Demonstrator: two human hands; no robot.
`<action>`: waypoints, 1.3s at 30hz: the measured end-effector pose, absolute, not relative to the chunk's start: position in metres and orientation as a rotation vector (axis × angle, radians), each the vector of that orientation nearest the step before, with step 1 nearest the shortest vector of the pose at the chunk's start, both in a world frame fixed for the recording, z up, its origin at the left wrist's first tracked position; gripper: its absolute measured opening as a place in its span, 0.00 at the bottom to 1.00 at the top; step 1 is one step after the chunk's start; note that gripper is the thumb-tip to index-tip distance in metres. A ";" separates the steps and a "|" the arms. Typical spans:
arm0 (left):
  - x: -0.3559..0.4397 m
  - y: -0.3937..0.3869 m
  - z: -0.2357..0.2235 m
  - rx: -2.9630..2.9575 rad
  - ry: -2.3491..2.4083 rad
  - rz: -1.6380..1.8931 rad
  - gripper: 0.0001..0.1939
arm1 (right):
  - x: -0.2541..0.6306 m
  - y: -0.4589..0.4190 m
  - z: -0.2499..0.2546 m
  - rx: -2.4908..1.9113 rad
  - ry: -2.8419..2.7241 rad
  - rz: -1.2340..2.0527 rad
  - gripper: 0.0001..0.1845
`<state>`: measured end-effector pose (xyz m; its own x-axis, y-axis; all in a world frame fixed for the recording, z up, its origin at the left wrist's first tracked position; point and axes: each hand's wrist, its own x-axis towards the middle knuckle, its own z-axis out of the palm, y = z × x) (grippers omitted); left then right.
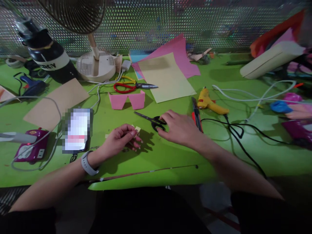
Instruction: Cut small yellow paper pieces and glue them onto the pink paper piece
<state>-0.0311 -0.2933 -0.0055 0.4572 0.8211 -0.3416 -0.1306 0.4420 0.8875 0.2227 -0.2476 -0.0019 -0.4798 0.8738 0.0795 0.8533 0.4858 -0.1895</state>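
Note:
My left hand (120, 139) is closed, pinching a small cream paper piece (137, 129) just above the green table (170, 156). A watch sits on that wrist. My right hand (179, 127) rests on the handles of black scissors (152, 120) that lie on the table with the blades pointing left. Its fingers curl over the handle loops. A folded pink paper shape (126, 100) lies a little beyond the scissors.
Red-handled scissors (131, 86), cream (168, 78) and pink paper sheets (175, 52), a fan base (96, 66), a yellow glue gun (209, 102) with black cord (239, 136), a red-black cutter (196, 113), a phone (77, 130), brown card (57, 102) and white cables surround the hands.

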 end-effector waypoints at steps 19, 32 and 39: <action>-0.034 -0.289 -0.001 0.786 0.865 0.887 0.16 | 0.232 -0.237 0.012 -1.775 -2.367 0.963 0.09; -0.038 -0.286 -0.004 0.652 0.861 1.046 0.17 | 0.234 -0.238 0.013 -0.929 -1.448 2.367 0.33; -0.038 -0.286 -0.003 0.624 0.820 1.065 0.15 | 0.232 -0.247 0.005 -0.758 -1.350 2.544 0.33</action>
<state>-0.0378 -0.2862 -0.0035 0.2503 0.9281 -0.2755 -0.5039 0.3679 0.7815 0.2317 -0.2475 0.0053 -0.8580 0.3686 -0.3577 0.0896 -0.5784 -0.8108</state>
